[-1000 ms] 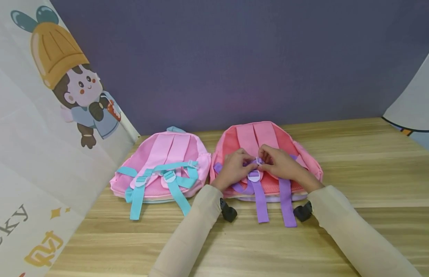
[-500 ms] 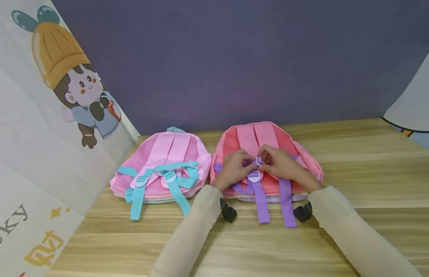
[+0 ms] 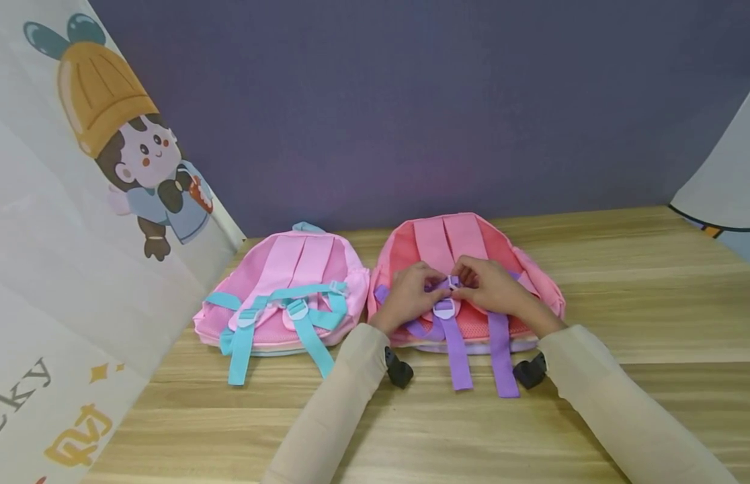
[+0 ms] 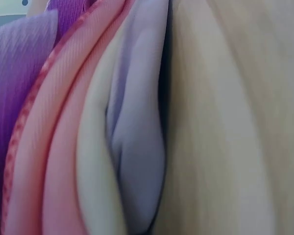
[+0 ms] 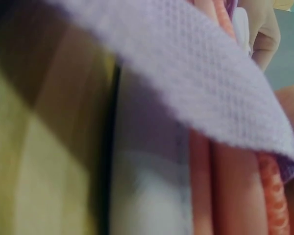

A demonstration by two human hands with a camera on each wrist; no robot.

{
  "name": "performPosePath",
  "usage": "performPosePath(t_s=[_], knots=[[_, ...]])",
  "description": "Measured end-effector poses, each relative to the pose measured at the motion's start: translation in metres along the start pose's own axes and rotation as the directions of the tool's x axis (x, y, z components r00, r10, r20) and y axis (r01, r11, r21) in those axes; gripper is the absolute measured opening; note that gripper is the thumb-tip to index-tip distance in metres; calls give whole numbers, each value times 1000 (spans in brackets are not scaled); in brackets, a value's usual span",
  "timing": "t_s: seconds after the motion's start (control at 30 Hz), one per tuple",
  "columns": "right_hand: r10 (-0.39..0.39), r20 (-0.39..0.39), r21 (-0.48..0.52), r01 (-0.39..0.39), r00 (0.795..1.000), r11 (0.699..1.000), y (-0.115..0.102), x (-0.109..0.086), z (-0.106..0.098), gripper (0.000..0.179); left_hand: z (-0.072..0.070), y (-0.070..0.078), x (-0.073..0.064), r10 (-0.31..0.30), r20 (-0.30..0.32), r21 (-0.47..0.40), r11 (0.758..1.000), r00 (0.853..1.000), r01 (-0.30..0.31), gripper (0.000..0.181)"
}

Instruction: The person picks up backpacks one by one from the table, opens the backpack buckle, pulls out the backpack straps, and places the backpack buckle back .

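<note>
A coral-pink backpack [image 3: 394,250] lies on the wooden table with its shoulder straps facing up. Over its middle, both hands meet at a small white buckle [image 3: 452,281] on a purple strap. My left hand [image 3: 409,294] pinches the purple webbing just left of the buckle. From the other side, my right hand [image 3: 491,284] pinches at the buckle between thumb and fingers. Below them is a second white buckle [image 3: 444,309], and two purple strap tails [image 3: 458,359] hang onto the table. Purple webbing [image 5: 201,73] crosses the right wrist view, partly hiding the right hand [image 5: 293,110].
To the left, touching the coral bag, lies a light-pink backpack [image 3: 351,252] with turquoise straps [image 3: 240,356] and white buckles. A dark panel [image 3: 411,121] rises behind the table [image 3: 641,296]. A printed white sheet [image 3: 60,269] borders the left side.
The small white buckle turns slightly between the fingertips, and the right hand dips a little. Both backpacks stay in place.
</note>
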State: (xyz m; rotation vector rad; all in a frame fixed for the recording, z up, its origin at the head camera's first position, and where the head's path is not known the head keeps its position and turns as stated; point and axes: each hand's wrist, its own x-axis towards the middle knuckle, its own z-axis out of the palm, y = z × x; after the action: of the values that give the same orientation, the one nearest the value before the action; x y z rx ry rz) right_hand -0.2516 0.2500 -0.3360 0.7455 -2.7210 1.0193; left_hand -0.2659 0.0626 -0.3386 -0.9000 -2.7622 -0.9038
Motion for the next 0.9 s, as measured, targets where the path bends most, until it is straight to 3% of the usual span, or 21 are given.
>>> performPosePath(t_s=[0.27, 0.63, 0.9], knots=[[0, -3, 7, 0, 1000, 1000, 0, -1, 0, 21, -3, -2, -1, 3, 31, 2, 1000, 1000, -3, 22], [19, -2, 14, -19, 1000, 1000, -1, -1, -1, 19, 3, -2, 0, 24, -20, -4, 1000, 1000, -24, 22], [13, -22, -6, -14, 1000, 1000, -1, -1, -1, 16, 2, 0, 1, 17, -18, -7, 1000, 1000, -17, 21]])
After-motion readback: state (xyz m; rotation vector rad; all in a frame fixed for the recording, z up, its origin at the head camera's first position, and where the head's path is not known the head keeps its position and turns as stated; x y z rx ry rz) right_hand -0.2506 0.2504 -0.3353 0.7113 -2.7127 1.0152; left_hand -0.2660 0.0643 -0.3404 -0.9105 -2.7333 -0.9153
